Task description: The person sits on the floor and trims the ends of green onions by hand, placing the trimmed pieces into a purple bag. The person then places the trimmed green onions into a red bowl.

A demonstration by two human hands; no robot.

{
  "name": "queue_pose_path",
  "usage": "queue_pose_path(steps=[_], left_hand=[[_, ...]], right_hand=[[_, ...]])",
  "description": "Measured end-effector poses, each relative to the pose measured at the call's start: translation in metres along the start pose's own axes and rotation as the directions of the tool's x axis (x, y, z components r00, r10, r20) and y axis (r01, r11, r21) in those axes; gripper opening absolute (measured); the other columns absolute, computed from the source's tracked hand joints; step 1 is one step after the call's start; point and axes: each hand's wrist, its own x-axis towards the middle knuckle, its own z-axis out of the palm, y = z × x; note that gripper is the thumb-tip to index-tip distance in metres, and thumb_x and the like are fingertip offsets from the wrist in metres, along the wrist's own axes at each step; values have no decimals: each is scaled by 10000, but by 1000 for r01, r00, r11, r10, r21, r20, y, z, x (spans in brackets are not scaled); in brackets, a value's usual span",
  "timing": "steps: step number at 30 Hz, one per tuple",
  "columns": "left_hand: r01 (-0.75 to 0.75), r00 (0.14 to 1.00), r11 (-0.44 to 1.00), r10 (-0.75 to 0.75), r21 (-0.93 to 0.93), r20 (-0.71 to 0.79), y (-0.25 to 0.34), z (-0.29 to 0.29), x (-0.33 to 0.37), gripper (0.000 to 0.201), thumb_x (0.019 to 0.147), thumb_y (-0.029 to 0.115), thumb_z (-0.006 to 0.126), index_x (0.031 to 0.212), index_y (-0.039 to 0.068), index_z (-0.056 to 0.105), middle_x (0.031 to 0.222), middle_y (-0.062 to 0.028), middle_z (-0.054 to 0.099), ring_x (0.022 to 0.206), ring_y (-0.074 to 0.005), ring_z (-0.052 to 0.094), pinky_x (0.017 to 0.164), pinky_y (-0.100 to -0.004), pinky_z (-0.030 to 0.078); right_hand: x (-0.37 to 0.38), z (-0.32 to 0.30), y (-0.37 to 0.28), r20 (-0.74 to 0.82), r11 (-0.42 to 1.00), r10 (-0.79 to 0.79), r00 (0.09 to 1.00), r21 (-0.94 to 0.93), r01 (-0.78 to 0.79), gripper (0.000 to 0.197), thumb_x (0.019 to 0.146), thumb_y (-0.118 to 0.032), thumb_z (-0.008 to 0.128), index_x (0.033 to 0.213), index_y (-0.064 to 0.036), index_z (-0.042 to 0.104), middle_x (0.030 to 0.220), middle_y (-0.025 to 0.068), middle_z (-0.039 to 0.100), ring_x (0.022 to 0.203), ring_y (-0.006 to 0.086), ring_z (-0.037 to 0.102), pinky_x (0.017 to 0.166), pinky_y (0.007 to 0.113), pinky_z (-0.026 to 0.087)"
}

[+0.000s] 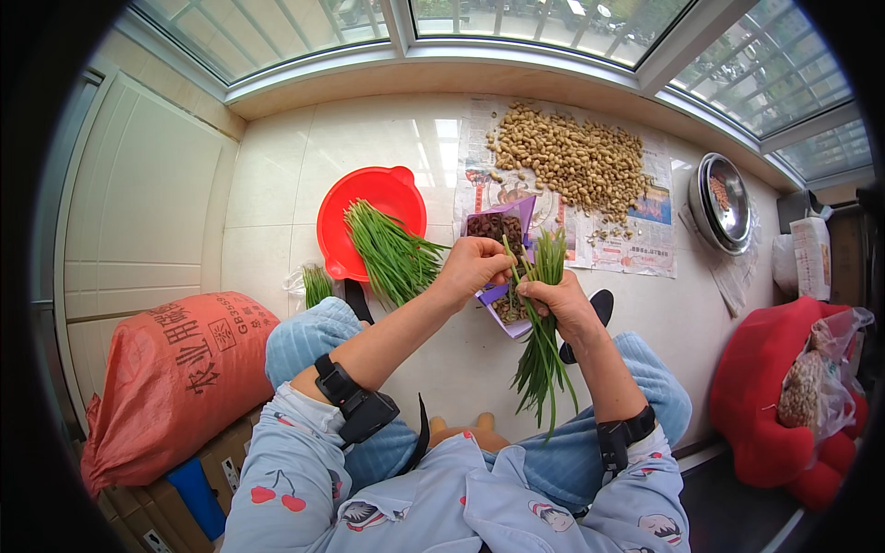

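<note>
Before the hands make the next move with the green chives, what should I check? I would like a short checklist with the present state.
1. Right hand grips the chive bunch firmly: ok.
2. Left hand reaches the upper ends of the bunch: ok.
3. Red basin lies within reach and already holds chives: ok.
4. Purple paper sits under the hands: ok.
5. Which stalk the left fingertips pinch: cannot tell.
</note>
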Motion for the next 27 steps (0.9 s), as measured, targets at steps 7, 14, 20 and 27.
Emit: queue_pose_path(steps=[7,14,20,27], left_hand=[[-5,1000,1000,5,-13,25,-2,-1,1,100,827,107,625,808,9,623,678,-37,612,561,-68,538,551,-193,444],[-16,999,1000,17,-22,27,-3,-2,1,86,828,61,574,829,-12,619,689,-51,615,563,-72,542,558,-198,455],[-27,996,992,16,-121,-91,-3,-1,2,78,803,57,564,798,-1,616,668,-46,605,535,-82,538,521,-200,443],[-42,992,998,35,-57,-120,2,-2,1,107,832,81,577,812,-10,629,654,-36,588,551,-81,536,540,-199,442]], right_hand=[[0,-1,1,2,1000,3,1000,8,-3,75,755,-78,662,798,-39,615,614,-11,538,469,59,421,435,208,297],[0,-1,0,15,1000,10,1000,9,-11,77,759,-85,662,793,-40,610,610,-12,531,470,58,414,437,206,294],[-1,1,-2,-17,1000,15,1000,-21,-16,67,747,-66,656,774,-32,605,608,-9,532,469,58,412,436,206,298],[-4,3,-4,11,994,-29,1000,-104,30,88,720,-82,667,749,-38,597,600,-13,522,472,61,420,437,208,316]])
